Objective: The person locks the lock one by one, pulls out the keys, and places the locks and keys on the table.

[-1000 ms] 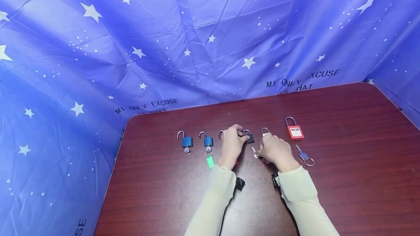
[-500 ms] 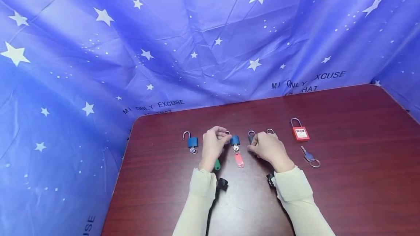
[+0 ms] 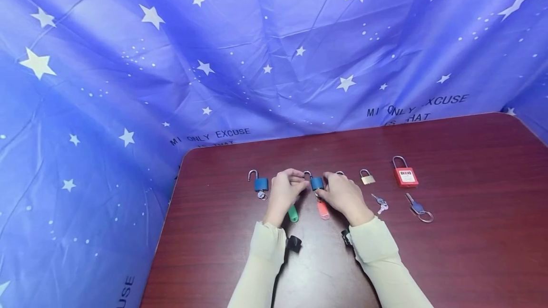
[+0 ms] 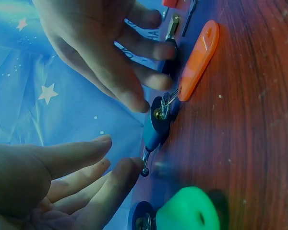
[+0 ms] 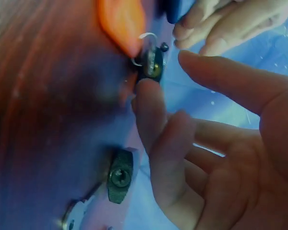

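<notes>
A blue padlock with its shackle raised and a key in it stands between both hands, an orange-red tag hanging off the key. My left hand is on its left side, fingers extended, index fingertip right at the shackle's free end in the left wrist view. To the right, my right hand has its loosely spread fingertips at the padlock's body. The left hand hides most of another blue padlock, whose green tag shows. Behind the right hand sits a dark padlock, mostly hidden in the head view.
A further blue padlock with a key lies at the row's left end. On the right are a brass padlock, small keys, a red padlock and a ringed key. A starry blue curtain hangs behind the table.
My left hand has moved left from beside the dark padlock to the blue padlock's left side. The right hand has shifted left to that padlock, uncovering the brass one. The head view has shifted slightly.
</notes>
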A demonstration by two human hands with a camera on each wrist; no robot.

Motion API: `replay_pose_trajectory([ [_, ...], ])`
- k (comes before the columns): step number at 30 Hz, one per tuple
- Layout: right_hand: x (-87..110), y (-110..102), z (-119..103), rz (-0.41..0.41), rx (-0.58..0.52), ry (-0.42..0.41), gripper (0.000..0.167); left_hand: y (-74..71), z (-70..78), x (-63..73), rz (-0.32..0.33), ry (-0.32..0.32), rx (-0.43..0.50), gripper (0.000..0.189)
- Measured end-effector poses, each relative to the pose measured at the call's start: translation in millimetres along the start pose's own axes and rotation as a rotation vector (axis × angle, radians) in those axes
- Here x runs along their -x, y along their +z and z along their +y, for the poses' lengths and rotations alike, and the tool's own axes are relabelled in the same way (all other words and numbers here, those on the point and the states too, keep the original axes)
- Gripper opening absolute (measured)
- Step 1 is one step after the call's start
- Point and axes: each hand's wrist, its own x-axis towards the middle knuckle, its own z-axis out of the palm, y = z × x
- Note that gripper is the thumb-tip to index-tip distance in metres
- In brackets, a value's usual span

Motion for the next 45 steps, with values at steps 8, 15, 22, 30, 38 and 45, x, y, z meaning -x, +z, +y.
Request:
replay_pose_trajectory([
  [8, 2.4, 7.3, 6.2, -0.034, 0.026, 0.007, 0.033, 10.8, -0.7, 7.4, -0.116, -0.009, -0.015, 0.022],
  [15, 0.8, 8.5, 6.6, -0.023, -0.01, -0.006, 0.029, 14.4, -4.8, 6.9, -0.112, -0.031, 0.004, 0.021],
  [22, -2.9, 10.6, 7.1, 0.007, -0.082, -0.015, 0.023, 12.5, -7.0, 5.8, -0.11, -0.027, 0.008, 0.02],
  [30, -6.2, 9.7, 4.1, 0.039, -0.175, -0.028, 0.021, 11.4, -8.6, 1.6, -0.105, -0.024, 0.045, 0.02],
  [38, -7.9, 8.4, 2.6, 0.048, -0.224, -0.029, 0.018, 8.4, -6.0, -0.4, -0.122, 0.0, 0.04, 0.021],
  [45, -8.8, 6.4, 6.5, 0.041, -0.319, -0.03, 0.019, -0.9, -4.5, -0.4, -0.103, -0.018, 0.087, 0.022],
])
